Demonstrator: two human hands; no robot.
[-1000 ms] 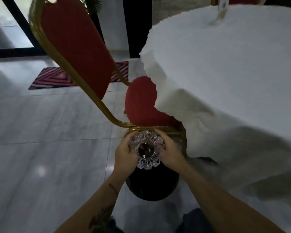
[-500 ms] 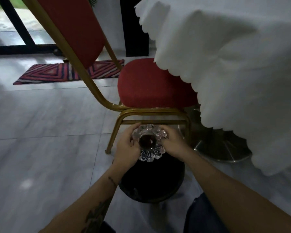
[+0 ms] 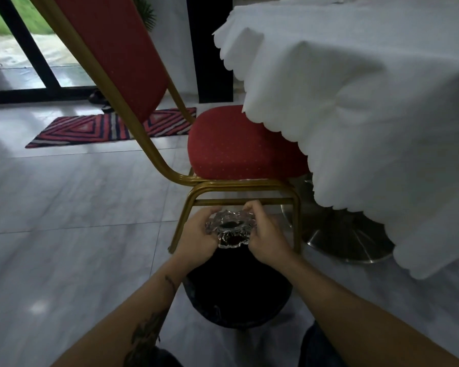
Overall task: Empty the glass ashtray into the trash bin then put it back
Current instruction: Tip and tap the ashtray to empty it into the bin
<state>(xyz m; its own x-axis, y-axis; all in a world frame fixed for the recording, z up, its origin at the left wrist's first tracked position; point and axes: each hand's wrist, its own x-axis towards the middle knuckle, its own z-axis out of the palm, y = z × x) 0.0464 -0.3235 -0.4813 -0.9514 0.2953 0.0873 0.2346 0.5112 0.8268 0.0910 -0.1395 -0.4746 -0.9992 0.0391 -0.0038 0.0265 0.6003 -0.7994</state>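
The cut-glass ashtray [image 3: 229,229] with a scalloped rim is held between both hands, tilted so its far edge dips away from me. My left hand [image 3: 198,234] grips its left side and my right hand [image 3: 266,238] grips its right side. Directly below them stands the round black trash bin [image 3: 239,295] on the floor, its opening dark and lined with a black bag. The ashtray hovers over the bin's far rim. What lies inside the ashtray is too dark to make out.
A red chair with a gold frame [image 3: 239,152] stands just beyond the bin, its legs close to my hands. A table with a white scalloped cloth [image 3: 368,102] overhangs at right, above a metal pedestal base [image 3: 347,239]. A striped rug [image 3: 112,127] lies on the tiled floor at left.
My view dropped lower and closer to the floor. The ashtray has tipped from facing up toward me to tilting forward over the bin, both hands still on it.
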